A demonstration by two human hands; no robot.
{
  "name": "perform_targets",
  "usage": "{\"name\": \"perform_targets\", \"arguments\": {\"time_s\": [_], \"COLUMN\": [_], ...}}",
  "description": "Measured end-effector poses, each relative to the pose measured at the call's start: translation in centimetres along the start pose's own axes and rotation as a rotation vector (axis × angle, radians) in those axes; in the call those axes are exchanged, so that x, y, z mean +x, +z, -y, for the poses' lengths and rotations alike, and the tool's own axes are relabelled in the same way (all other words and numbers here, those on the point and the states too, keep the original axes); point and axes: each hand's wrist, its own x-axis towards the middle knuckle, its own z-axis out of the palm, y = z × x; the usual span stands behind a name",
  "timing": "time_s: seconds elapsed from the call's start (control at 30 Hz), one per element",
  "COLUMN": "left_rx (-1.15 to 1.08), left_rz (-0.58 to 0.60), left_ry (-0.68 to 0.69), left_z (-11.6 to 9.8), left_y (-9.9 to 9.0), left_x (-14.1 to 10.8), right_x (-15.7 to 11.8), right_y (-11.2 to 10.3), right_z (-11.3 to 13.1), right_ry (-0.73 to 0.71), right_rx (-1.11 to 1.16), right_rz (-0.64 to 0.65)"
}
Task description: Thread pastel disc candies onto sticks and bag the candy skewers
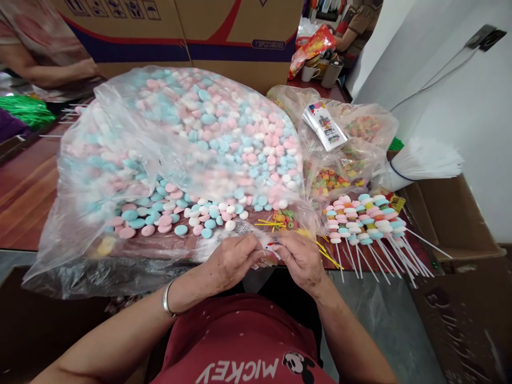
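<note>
At the table's near edge, head view: left hand (232, 260) and right hand (301, 256) meet, fingertips pinched together on a small white candy piece (272, 247), mostly hidden between them; just beyond lies the big clear bag of pink, blue and white candies (180, 154); finished candy skewers (366, 221) rest to the right, near yellow twist ties (269, 223); white sticks (424, 160) lie farther right.

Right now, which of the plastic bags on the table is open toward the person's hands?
The big bag of pink, blue and white candies; its mouth spills discs near the hands, while the smaller bags of multicoloured candy sit farther right.
</note>
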Motion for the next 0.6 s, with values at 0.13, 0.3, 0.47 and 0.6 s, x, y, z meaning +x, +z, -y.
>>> {"name": "perform_targets", "arguments": {"time_s": [0.13, 0.3, 0.47, 0.6], "left_rx": [-0.026, -0.219, -0.18, -0.137], "left_rz": [0.014, 0.058, 0.052, 0.052], "left_ry": [-0.059, -0.209, -0.186, -0.149], "left_z": [0.0, -0.5, -0.1, 0.4], "left_y": [0.5, 0.1, -0.8, -0.9], "left_x": [-1.1, -0.7, 0.0, 0.2], "right_x": [-0.1, 0.4, 1.1, 1.5], "right_y": [0.7, 0.9, -0.1, -0.4], "right_z": [0.4, 0.8, 0.7, 0.4], "right_ry": [-0.027, -0.026, 0.034, 0.029], "right_rx": [-0.04, -0.003, 0.104, 0.131], "right_rz": [-0.053, -0.073, 0.026, 0.077]}}
